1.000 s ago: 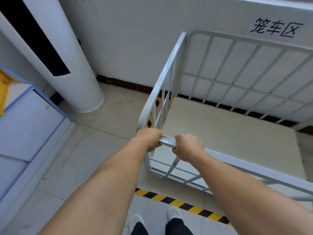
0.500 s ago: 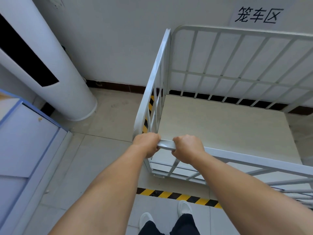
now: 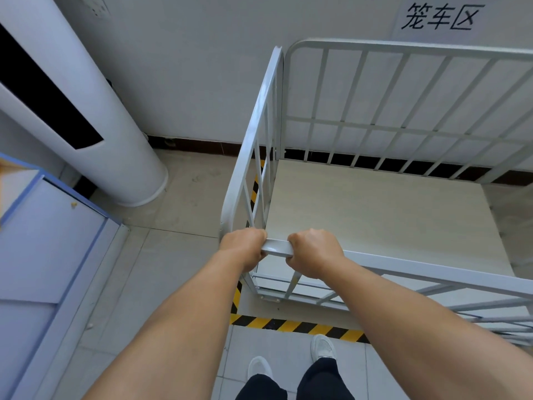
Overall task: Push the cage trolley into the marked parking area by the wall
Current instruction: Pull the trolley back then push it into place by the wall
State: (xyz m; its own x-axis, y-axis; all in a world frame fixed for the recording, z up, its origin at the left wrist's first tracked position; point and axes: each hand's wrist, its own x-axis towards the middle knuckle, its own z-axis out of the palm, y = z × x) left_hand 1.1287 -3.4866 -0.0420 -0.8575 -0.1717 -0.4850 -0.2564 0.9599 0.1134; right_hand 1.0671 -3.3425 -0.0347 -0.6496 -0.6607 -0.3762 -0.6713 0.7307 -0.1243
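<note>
The white barred cage trolley [image 3: 401, 128] stands against the wall, its pale wooden deck [image 3: 383, 215] bare. My left hand [image 3: 243, 246] grips the near top rail [image 3: 276, 247] at the trolley's near left corner. My right hand [image 3: 314, 252] grips the same rail just to the right. Yellow-and-black floor tape [image 3: 297, 326] marks the parking area; its near strip runs below the trolley's near edge, and a left strip shows through the side bars. A paper wall sign [image 3: 441, 17] with black characters hangs above the trolley.
A tall white standing air conditioner [image 3: 75, 111] fills the left corner by the wall. A blue-and-white cabinet [image 3: 43, 255] lines the left edge. Tiled floor [image 3: 170, 255] lies between them and the trolley. My white shoes [image 3: 323, 347] stand just behind the near tape.
The trolley has rolled forward to the wall and squared up with it. The near tape strip now lies clear behind the trolley, and I have stepped forward with it. Both hands kept their grip.
</note>
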